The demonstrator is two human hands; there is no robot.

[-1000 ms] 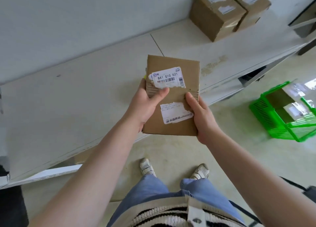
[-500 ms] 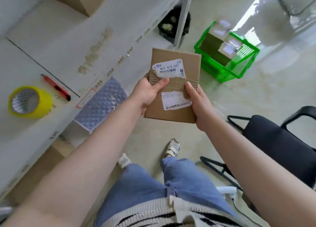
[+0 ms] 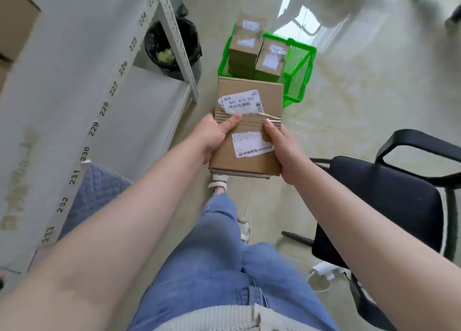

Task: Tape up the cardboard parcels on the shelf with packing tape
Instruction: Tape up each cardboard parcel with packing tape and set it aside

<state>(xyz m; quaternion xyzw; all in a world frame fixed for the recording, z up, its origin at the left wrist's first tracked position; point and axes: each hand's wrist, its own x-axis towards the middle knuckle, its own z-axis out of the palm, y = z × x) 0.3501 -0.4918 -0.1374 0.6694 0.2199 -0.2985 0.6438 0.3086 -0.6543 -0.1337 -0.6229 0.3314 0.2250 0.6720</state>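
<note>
Both hands hold a flat cardboard parcel [image 3: 248, 128] out in front of the person, above the floor. The left hand [image 3: 212, 137] grips its left edge with the thumb laid across the top face, just below a torn barcode label [image 3: 241, 102]. The right hand [image 3: 283, 147] grips the right edge, thumb on top. Just beyond the hands stands a green basket [image 3: 298, 75] holding two taped boxes [image 3: 258, 49]. The shelf [image 3: 74, 81] lies to the left of the hands, a black chair [image 3: 389, 196] to the right.
</note>
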